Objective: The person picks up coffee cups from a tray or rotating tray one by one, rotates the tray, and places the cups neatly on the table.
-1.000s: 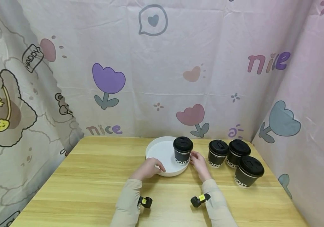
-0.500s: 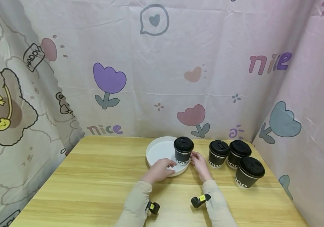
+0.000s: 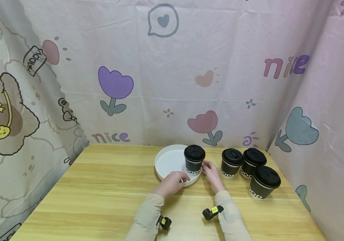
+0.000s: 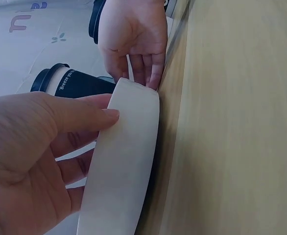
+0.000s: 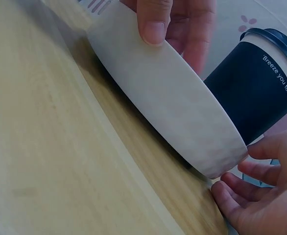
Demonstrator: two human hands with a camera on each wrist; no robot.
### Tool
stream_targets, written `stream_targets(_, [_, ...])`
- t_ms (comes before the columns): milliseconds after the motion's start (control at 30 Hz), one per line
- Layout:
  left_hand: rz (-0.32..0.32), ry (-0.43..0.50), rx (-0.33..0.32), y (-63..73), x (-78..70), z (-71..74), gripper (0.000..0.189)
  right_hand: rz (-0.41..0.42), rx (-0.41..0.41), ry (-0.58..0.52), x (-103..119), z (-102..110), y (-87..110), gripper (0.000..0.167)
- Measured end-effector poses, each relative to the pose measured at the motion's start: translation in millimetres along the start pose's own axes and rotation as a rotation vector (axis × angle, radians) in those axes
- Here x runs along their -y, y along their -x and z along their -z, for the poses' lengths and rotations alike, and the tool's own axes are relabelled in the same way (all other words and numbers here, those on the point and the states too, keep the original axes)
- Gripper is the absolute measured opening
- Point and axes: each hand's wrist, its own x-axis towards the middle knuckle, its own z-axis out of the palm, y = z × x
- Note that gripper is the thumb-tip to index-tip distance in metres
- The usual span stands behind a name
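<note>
A round white tray (image 3: 168, 164) with a low rim lies at the back of the table, carrying one black lidded coffee cup (image 3: 194, 160) upright on its right side. My left hand (image 3: 173, 183) grips the tray's front rim; in the left wrist view its thumb (image 4: 92, 117) presses the outer wall while the fingers reach inside. At the tray's right edge is my right hand (image 3: 211, 174), thumb at the rim and fingertips curled at the lower outer wall (image 5: 217, 164) in the right wrist view. The cup stands close beside this hand.
Several more black lidded cups stand to the right: one cup (image 3: 231, 163) nearest the tray, another cup (image 3: 251, 162) behind, and a third cup (image 3: 263, 182) closer to the front. The wooden table (image 3: 99, 187) ends at a printed curtain (image 3: 159, 83).
My left hand has moved right along the tray's front rim, from its front left, and now grips it there. The right hand, tray and cups stay in place.
</note>
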Motion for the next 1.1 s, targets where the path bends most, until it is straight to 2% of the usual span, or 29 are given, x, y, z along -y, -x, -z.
stream_targets(167, [-0.013,0.007,0.008,2.7,1.9,5.0,0.015,-0.005,0.005,-0.006,-0.7,0.2,-0.8,0.041])
stream_targets(433, [-0.002,0.054,0.043,8.6,9.5,18.0,0.014,-0.006,-0.006,-0.005,-1.8,-0.1,-2.7,0.039])
stream_targets(800, [0.020,0.054,0.065,17.9,19.2,33.5,0.018,-0.015,-0.003,-0.003,-1.4,0.1,-1.0,0.040])
stream_targets(1000, [0.032,0.056,0.069,19.6,21.3,37.6,0.019,-0.009,-0.004,-0.013,-1.5,-0.5,-0.6,0.039])
stream_targets(1100, [0.043,0.088,0.077,19.7,22.5,38.3,0.018,-0.006,-0.004,-0.015,-1.2,-0.4,-1.1,0.040])
